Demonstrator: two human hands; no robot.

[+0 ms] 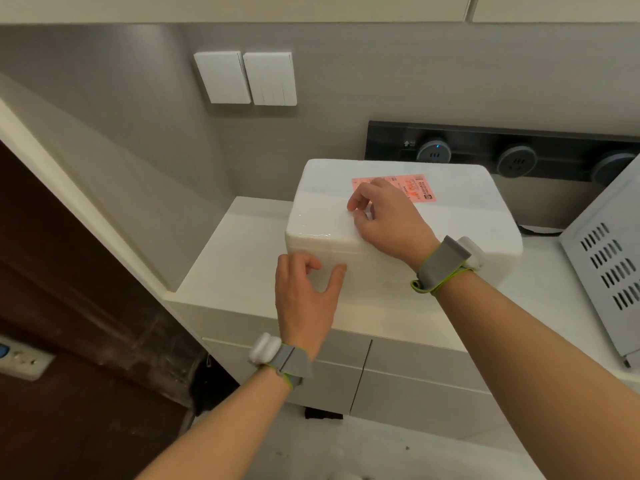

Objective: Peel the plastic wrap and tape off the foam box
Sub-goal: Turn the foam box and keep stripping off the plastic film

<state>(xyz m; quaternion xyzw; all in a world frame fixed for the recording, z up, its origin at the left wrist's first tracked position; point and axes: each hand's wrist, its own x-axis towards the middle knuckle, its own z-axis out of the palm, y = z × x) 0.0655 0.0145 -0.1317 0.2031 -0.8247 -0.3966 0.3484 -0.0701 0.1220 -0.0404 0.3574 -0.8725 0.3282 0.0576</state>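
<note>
Left hand [304, 299] is braced against the front of the foam box [450, 216] on the white table [221, 271], fingers half curled, gripping nothing. Right hand [388, 216] on top, fingers pinching the plastic wrap [311, 232].

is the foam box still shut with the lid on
Shut: the foam box sits upright with its lid seated flush, glossy wrap across the near top edge. The right hand picks at it there.

You're working in dim, warm indoor light that falls from above, brightest on the far wall [145, 84] and fading to deep shadow at the near left. Wide-angle distortion bends the edges, and glare glints off the plastic wrap [311, 233].
</note>
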